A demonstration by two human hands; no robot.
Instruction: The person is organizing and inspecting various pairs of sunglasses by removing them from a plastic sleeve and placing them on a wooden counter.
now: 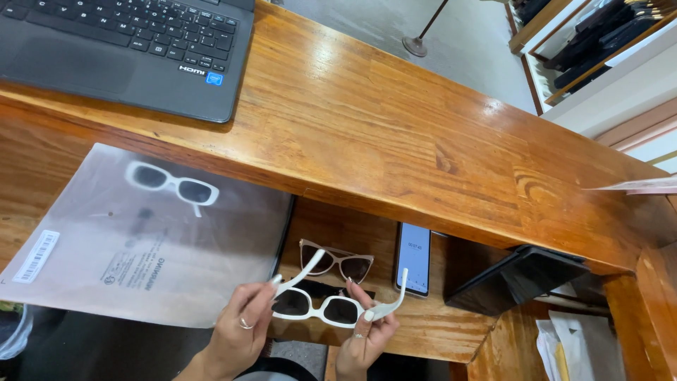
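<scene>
The person holds a pair of white-framed sunglasses (317, 305) low over the lower desk shelf (430, 321), arms unfolded and pointing away from them. The left hand (243, 328) pinches the frame's left corner at the hinge, fingers closed on it; the right hand (367, 335) grips the right corner the same way, thumb on the arm. I judge the hinges to be the weak spot: both arms stick out free, and a twist from either hand could strain them, or a thumb could smear the dark lenses. Just beyond lies a second pair, brown-rimmed sunglasses (338, 259), and beside it a phone (413, 258) face up; the white arm tips come near both, so a push forward could knock them. The thick upper counter edge (395, 201) overhangs the shelf, so there is little headroom for lifting forward. To the left a clear plastic bag (148, 236) holding another white pair drapes close to the left hand; a dark stand (518, 279) closes off the right. Open room lies mainly toward the person.
</scene>
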